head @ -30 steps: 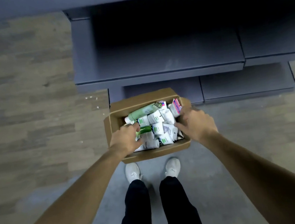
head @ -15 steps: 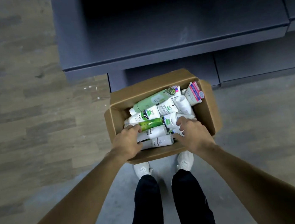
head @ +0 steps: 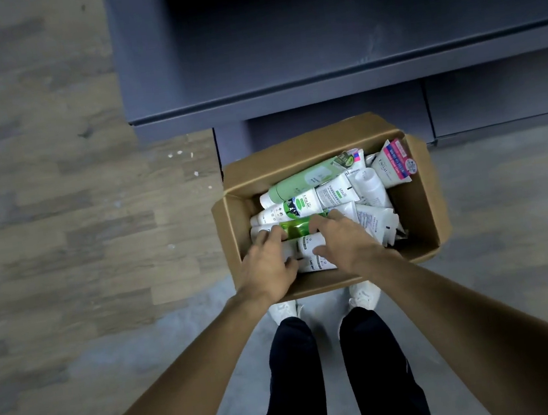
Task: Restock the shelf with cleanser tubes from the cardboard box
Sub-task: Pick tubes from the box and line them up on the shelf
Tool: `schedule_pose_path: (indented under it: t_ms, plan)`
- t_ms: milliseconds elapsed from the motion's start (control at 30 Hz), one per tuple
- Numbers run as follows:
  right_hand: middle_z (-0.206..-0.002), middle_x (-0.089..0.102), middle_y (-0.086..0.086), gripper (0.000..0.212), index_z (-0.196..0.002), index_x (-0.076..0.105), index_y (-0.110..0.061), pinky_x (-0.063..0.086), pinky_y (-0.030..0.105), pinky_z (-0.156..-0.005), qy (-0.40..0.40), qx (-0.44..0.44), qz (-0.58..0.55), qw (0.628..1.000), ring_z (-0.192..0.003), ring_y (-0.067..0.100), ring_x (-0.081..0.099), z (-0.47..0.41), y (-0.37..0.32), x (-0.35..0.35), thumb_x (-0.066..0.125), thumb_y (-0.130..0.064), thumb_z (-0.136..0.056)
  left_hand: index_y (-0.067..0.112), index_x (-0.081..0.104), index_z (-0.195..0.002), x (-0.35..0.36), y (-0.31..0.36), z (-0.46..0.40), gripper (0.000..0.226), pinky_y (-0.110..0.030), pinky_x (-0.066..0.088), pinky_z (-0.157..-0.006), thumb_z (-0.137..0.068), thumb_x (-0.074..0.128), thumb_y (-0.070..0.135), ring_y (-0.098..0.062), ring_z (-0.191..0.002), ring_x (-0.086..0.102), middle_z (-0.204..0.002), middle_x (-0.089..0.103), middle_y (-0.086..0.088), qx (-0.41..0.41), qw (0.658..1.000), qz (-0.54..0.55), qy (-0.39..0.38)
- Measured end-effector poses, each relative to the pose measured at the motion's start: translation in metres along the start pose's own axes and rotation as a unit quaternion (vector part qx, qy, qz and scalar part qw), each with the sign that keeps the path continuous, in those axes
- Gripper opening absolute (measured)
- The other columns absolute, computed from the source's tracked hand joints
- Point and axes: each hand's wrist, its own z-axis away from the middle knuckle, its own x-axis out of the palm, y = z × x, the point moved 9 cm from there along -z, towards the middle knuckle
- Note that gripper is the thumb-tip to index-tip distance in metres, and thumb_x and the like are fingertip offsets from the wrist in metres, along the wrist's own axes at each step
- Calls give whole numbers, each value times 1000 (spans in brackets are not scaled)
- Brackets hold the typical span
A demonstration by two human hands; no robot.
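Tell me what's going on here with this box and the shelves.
A person stands over an open cardboard box on the floor, packed with cleanser tubes. Both hands are down in the pile: the left hand and the right hand rest on the white tubes near a bright green tube. Whether either hand has gripped a tube cannot be told. The dark shelf just beyond the box shows no tubes on it, so restocking looks to be at its start.

Dim, even light; shelf recess black, wide-angle edges bent, slightly soft.
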Motion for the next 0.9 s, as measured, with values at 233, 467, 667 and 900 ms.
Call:
schedule_pose_path:
  t_ms: [233,467,667,900]
  plan:
    - [-130,45,9,52,-132,49,-14,43,35,-100,-11,-48,188,981,-119,27,45,3,9,-41,66,-12,-84,24,49,-107,-9,-9,3,24,-42,55,-74,-85,59,22,-27,-89,65,-91,70,0,-10,1000,-18,-15]
    - [-125,52,8,49,-131,45,-14,51,35,-90,20,-11,254,967,-112,25,54,16,48,-55,62,-12,-86,25,43,-113,13,-2,-4,34,-43,55,-80,-84,62,24,-26,-94,64,-104,64,0,-10,997,-41,-65]
    - [-124,46,7,54,-135,38,-17,54,32,-84,52,-20,220,974,-105,23,54,19,57,-47,58,-9,-85,21,53,-111,34,8,-13,31,-37,50,-86,-83,66,19,-24,-110,56,-120,54,0,30,995,-62,-78]
    - [-117,59,5,31,-124,42,-17,44,37,-87,136,-46,230,963,-104,25,51,28,64,-52,50,-32,-98,21,58,-117,40,16,-21,42,-36,47,-93,-80,77,29,-22,-114,54,-123,54,2,67,992,-89,-54]
